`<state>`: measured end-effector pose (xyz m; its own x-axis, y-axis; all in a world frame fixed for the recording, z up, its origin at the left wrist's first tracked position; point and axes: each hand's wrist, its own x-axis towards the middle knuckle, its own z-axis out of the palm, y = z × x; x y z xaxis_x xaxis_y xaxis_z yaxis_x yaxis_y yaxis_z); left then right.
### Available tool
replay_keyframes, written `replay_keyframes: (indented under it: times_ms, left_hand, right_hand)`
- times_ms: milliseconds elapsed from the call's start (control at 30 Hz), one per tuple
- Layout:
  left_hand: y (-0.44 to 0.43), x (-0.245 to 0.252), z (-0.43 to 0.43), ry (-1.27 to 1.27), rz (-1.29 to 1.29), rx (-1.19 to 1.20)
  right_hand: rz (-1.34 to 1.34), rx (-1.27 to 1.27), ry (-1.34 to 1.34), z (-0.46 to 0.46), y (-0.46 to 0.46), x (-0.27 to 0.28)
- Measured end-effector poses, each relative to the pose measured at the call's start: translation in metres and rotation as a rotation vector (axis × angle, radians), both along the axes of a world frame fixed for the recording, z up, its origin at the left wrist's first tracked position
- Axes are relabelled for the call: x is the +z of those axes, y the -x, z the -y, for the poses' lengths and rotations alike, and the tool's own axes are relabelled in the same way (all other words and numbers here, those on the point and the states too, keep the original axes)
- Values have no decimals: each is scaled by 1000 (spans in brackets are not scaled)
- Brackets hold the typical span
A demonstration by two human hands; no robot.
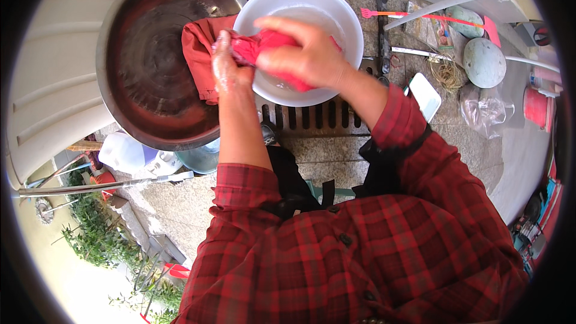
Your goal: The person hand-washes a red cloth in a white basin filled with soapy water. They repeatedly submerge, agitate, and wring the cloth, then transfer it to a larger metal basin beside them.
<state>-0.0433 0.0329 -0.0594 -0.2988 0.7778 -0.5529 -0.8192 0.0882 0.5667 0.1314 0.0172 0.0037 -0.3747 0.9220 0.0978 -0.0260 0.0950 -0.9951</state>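
Note:
Between my two hands is a wet, bunched red cloth (246, 50), held over a white plastic basin (353, 31). My left hand (229, 67), with suds on its skin, grips the cloth near the basin's left rim. On the right side, my right hand (310, 51) is blurred and closed over the brighter red bulk of the cloth. An orange-red fabric (200, 60) hangs to the left of my left hand, over the rim of a large round metal basin (157, 54). Whether both fabrics are one piece cannot be told. Cloudy water shows in the white basin.
A slotted drain grate (310, 119) lies under the white basin. To the right are a pink-and-orange back scratcher (423, 15), a white tray (424, 96), pale green gourds (484, 63) and a clear plastic bag (486, 110). Plastic jugs (121, 153) stand at the left.

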Motion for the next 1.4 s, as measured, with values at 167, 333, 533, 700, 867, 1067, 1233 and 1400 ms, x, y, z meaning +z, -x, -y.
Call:
replay_keyframes:
  times_ms: [167,333,533,700,867,1067,1233,1400]
  left_hand:
    - [-59,-3,14,-28,233,-308]
    - [-62,-25,5,159,154,-172]
    - [-65,-45,6,151,64,-237]
    - [-66,-38,10,-2,-522,-479]
    - [-74,-17,13,15,-75,-382]
    - [-52,25,-2,-78,-32,-264]
    - [-23,34,-3,-151,52,-215]
    - [-5,11,-5,-134,45,-99]
  right_hand:
    - [597,-288,-498,0,13,-11]
    - [547,-250,50,-9,8,-32]
    - [600,-323,-138,-19,4,-40]
    - [497,-152,-333,-13,4,-48]
    - [635,-415,-206,-28,-9,-73]
    - [-237,-53,483,-39,-42,-74]
    - [-20,215,554,-38,-47,-74]
    - [205,112,494,-34,-34,-50]
